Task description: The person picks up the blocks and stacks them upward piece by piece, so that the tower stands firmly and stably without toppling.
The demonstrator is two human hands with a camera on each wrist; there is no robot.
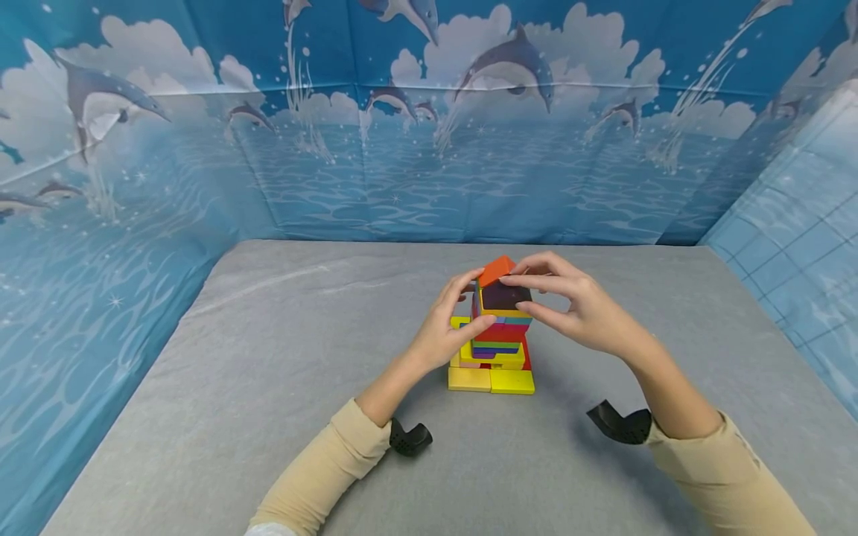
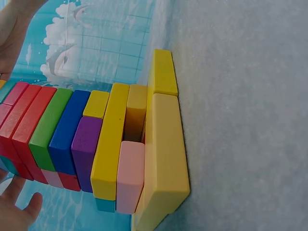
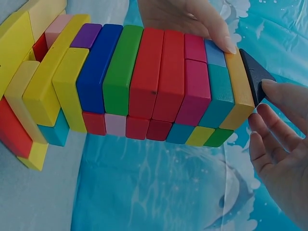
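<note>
A tall tower of coloured wooden blocks (image 1: 499, 331) stands on the grey table. My left hand (image 1: 442, 327) rests against its upper left side; the thumb touches the yellow-orange block (image 3: 240, 79) near the top, and the fingers reach up to an orange block (image 1: 496, 271). On that yellow-orange block sits a dark triangular block (image 3: 256, 74). My right hand (image 1: 570, 301) pinches the dark block, thumb against its face and fingertips at its upper edge. The left wrist view shows part of the left hand (image 2: 19, 207) at the tower's side.
Flat yellow blocks (image 1: 512, 382) form the tower's base. The grey tabletop (image 1: 302, 387) extends around it. A blue dolphin-print curtain (image 1: 402, 186) hangs behind and along both sides. Black curved pieces (image 1: 410, 439) are on both wrists.
</note>
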